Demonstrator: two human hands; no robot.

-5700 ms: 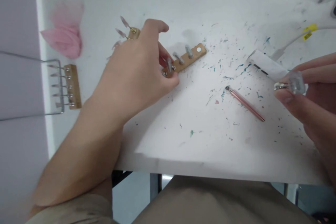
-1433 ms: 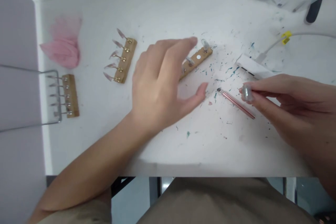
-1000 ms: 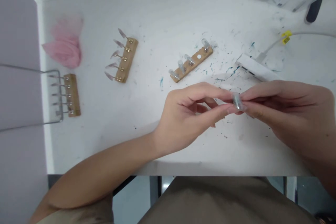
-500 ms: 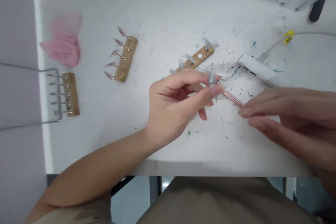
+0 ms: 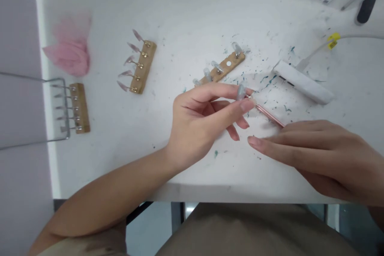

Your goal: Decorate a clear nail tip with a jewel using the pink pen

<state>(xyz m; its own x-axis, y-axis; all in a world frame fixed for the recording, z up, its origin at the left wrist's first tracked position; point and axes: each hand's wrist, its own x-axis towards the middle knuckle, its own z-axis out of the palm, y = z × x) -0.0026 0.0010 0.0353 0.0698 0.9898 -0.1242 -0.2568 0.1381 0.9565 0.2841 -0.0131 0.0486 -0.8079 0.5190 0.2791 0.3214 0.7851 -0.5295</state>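
Note:
My left hand (image 5: 198,124) is held above the table, thumb and forefinger pinched at a clear, greyish false nail (image 5: 241,92). A slim, shiny pink rod (image 5: 270,115) runs from those fingertips down towards my right hand (image 5: 324,156). My right hand is palm down with its forefinger stretched out to the left, below the rod. The rod's far end disappears at the right hand's fingers, and whether they grip it is hidden. Just behind my left hand lies a wooden nail stand (image 5: 229,66) with several clear false nails and a white dot.
Two more wooden stands, one further left (image 5: 144,67) and one by a wire frame (image 5: 81,108), hold pinkish nails. A pink cloth-like bundle (image 5: 70,58) lies behind. At right are a white device (image 5: 303,82) with a cable and a dark-ended tool (image 5: 366,10). Blue-green specks dot the table (image 5: 120,140).
My right hand has turned palm down and shifted lower, its forefinger now reaching left. The false nail has tilted slightly in my left fingers. The rod stays nearly in place.

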